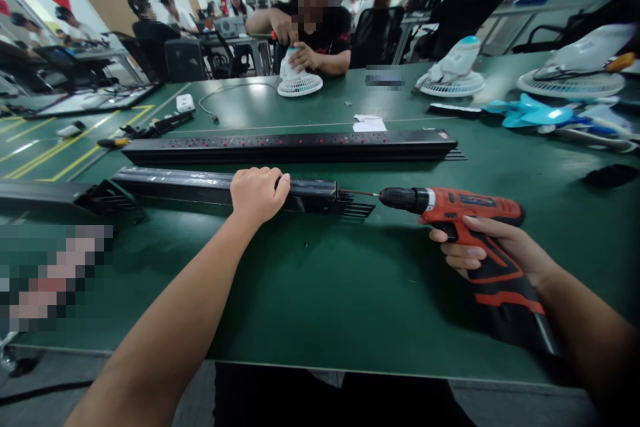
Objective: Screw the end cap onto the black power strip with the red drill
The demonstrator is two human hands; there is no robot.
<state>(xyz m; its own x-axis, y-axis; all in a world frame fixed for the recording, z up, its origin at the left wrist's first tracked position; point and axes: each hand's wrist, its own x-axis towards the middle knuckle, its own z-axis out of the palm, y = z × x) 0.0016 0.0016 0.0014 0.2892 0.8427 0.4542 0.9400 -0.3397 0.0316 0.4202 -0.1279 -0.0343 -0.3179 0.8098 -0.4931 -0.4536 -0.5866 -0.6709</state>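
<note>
the table (320,320)'s front edge runs just below the forearms. between that edge and the near strip (200,185), a long black socket bar lying crosswise, the green top is bare and gives wide room. left of that room a blurred patch (55,277) hides whatever lies there, and the near strip's left end runs into dark casing that is hard to make out.

the left hand (257,193) lies closed on top of the near strip, toward its right end, fingers curled over its far edge. the right hand (493,250) is wrapped tight round the handle of a red drill (465,210), right of the near strip. its bit points left over the strip's finned end; whether the tip touches cannot be told.

just behind the near strip lies a second strip (290,145), parallel and close. a yellow-handled screwdriver (114,143) lies behind the near strip's left part, and paper slips (369,123) behind its right end. far right of it lie fan parts (530,113), partly cut off. well behind it, a co-worker's hands hold a white fan (299,83).
</note>
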